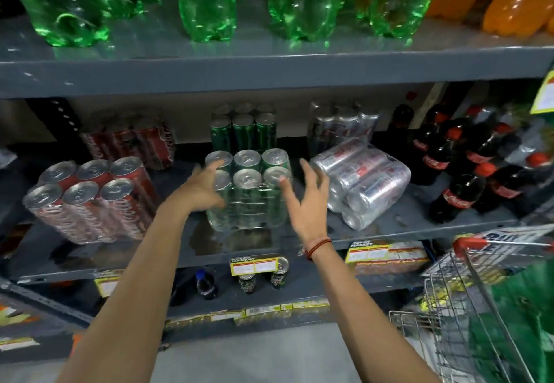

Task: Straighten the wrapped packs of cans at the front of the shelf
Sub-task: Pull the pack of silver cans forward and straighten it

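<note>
**Open hands close in on green can pack at shelf front**

Both hands are spread wide, fingers apart and clamped on nothing, flanking the green pack of cans (247,190) that stands upright at the front of the middle shelf (99,258). The left hand (201,188) sits at the pack's left face, its fingers at or just against the wrap; blur makes actual contact hard to call. The right hand (305,199) hangs just off the pack's right side, thumb near the front-right can top, in the gap between the green pack and the silver pack (362,181). That silver pack lies tipped on its side, cans' long axes running back and to the left, skewed against the shelf edge. The red pack (90,199) stands upright well to the left, turned slightly off square. The green pack lies directly between the palms, so a two-handed squeeze and twist looks like the step in hand; the toppled silver pack, nearest the right hand, appears the biggest job left. A shopping trolley (467,292) stands at lower right.
</note>
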